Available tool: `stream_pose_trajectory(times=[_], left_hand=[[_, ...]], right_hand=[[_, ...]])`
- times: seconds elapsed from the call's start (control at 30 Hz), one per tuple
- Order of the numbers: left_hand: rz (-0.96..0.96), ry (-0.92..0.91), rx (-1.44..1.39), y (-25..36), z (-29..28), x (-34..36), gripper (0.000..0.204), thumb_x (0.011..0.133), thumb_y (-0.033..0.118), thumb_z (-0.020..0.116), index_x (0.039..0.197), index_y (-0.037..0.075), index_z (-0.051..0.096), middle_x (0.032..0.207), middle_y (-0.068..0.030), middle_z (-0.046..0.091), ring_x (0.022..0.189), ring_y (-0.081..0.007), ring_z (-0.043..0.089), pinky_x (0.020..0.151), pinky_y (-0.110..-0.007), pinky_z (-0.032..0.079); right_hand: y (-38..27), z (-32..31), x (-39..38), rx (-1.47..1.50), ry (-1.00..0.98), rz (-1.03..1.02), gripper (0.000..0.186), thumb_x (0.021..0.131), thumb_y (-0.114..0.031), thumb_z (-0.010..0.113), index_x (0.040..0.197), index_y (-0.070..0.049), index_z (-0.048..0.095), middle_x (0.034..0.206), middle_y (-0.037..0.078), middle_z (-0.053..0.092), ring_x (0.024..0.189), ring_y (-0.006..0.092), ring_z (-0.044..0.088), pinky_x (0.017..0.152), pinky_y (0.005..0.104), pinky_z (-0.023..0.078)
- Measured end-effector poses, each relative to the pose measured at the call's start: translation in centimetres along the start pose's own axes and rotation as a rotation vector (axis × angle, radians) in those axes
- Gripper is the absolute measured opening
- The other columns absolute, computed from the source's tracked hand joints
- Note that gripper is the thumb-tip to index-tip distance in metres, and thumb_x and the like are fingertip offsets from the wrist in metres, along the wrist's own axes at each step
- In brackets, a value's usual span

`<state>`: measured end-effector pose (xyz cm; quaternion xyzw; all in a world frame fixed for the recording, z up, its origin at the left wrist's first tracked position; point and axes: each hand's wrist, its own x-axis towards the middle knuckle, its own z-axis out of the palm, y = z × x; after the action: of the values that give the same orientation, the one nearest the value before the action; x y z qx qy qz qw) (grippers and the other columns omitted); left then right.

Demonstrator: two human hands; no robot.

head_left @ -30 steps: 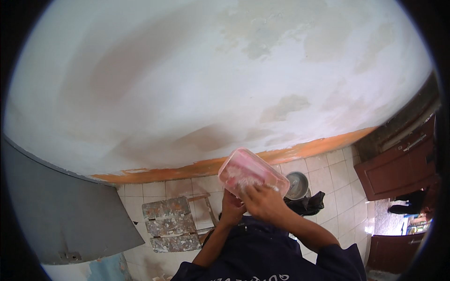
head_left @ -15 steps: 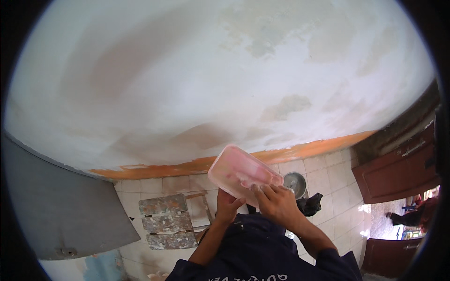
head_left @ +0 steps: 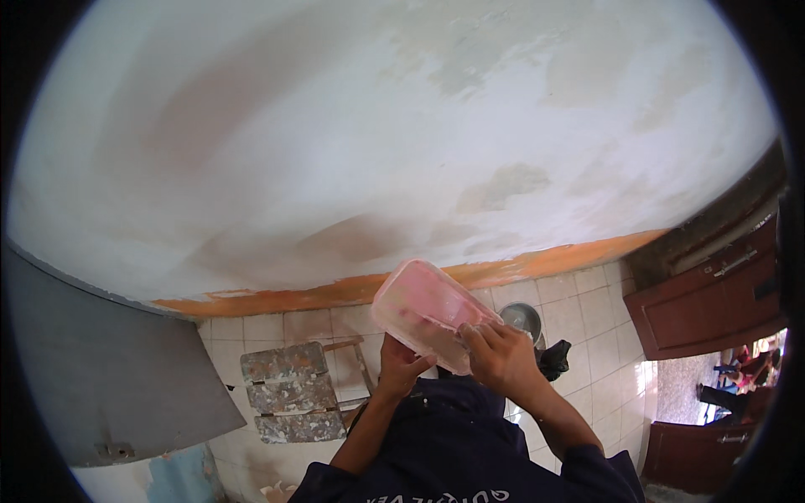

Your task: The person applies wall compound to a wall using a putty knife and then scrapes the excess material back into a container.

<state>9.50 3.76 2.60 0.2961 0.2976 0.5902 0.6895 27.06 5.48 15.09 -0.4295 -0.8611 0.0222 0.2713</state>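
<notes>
A pink, rounded rectangular plastic tub (head_left: 412, 289) is held tilted in front of my body, with pale paste smeared inside. My left hand (head_left: 401, 367) grips its near left side from below, thumb along the edge. At the tub's right end my right hand (head_left: 503, 356) is closed, fingers bent down over the inside. A thin straight edge shows in the paste just ahead of those fingers; whatever they hold is mostly hidden. White paste marks the right fingers.
Ahead rises a white, patchy wall (head_left: 335, 151) with an orange strip (head_left: 335, 295) along its foot. A paint-spattered step stool (head_left: 289, 390) stands left, near a grey panel (head_left: 109, 360). A metal bowl (head_left: 521, 318) and black bag (head_left: 553, 359) lie right. People show beyond the brown doors (head_left: 704, 306).
My right hand has shifted slightly right and down along the tub, and the paste near its fingers looks spread differently. My left hand keeps its hold. The whole view has shifted a little.
</notes>
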Motion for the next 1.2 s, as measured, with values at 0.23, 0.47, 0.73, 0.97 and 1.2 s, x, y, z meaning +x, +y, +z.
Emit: stream_pose_trajectory(times=[0.23, 0.47, 0.73, 0.97, 1.2], left_hand=[[0.023, -0.050, 0.026, 0.3, 0.3, 0.2, 0.084, 0.067, -0.004, 0.075, 0.136, 0.007, 0.027, 0.129, -0.0090, 0.044, 0.120, -0.0236, 0.046, 0.099, -0.038, 0.043], [-0.025, -0.078, 0.029, 0.4, 0.6, -0.3, 0.085, 0.068, -0.004, 0.074, 0.137, 0.008, 0.025, 0.129, -0.0094, 0.044, 0.121, -0.0245, 0.046, 0.097, -0.039, 0.045], [-0.099, -0.054, 0.094, -0.7, 0.2, -0.8, 0.086, 0.066, -0.006, 0.073, 0.137, 0.007, 0.026, 0.127, -0.0093, 0.046, 0.117, -0.0254, 0.049, 0.094, -0.040, 0.047], [-0.084, 0.017, 0.001, -0.8, 0.0, -0.6, 0.080, 0.066, -0.002, 0.074, 0.134, 0.006, 0.032, 0.126, -0.0092, 0.048, 0.116, -0.0241, 0.050, 0.097, -0.039, 0.044], [-0.010, -0.051, -0.091, -0.5, 0.2, -0.5, 0.082, 0.066, 0.007, 0.080, 0.133, 0.004, 0.032, 0.126, -0.0092, 0.048, 0.117, -0.0242, 0.048, 0.099, -0.039, 0.041]], right_hand=[[-1.9, 1.4, -1.2, 0.079, -0.022, 0.065, 0.034, 0.061, -0.004, 0.063, 0.094, -0.001, 0.058, 0.071, 0.010, 0.059, 0.064, 0.0262, 0.062, 0.054, 0.0352, 0.051], [-2.3, 1.1, -0.5, 0.253, 0.062, 0.320, 0.023, 0.067, -0.001, 0.067, 0.089, 0.002, 0.061, 0.076, 0.015, 0.064, 0.067, 0.0294, 0.065, 0.059, 0.0371, 0.051], [-1.5, 0.3, 0.6, 0.438, 0.282, 0.662, 0.011, 0.080, -0.007, 0.066, 0.087, 0.002, 0.065, 0.075, 0.019, 0.064, 0.066, 0.0296, 0.066, 0.060, 0.0318, 0.049], [-0.5, -1.5, -1.0, 0.284, 0.263, 0.638, 0.013, 0.081, -0.007, 0.064, 0.092, -0.001, 0.061, 0.070, 0.018, 0.063, 0.061, 0.0279, 0.065, 0.056, 0.0326, 0.049], [-1.3, -2.2, -1.9, 0.112, 0.048, 0.257, 0.034, 0.068, -0.003, 0.064, 0.099, -0.004, 0.051, 0.068, 0.011, 0.062, 0.059, 0.0283, 0.063, 0.048, 0.0365, 0.049]])
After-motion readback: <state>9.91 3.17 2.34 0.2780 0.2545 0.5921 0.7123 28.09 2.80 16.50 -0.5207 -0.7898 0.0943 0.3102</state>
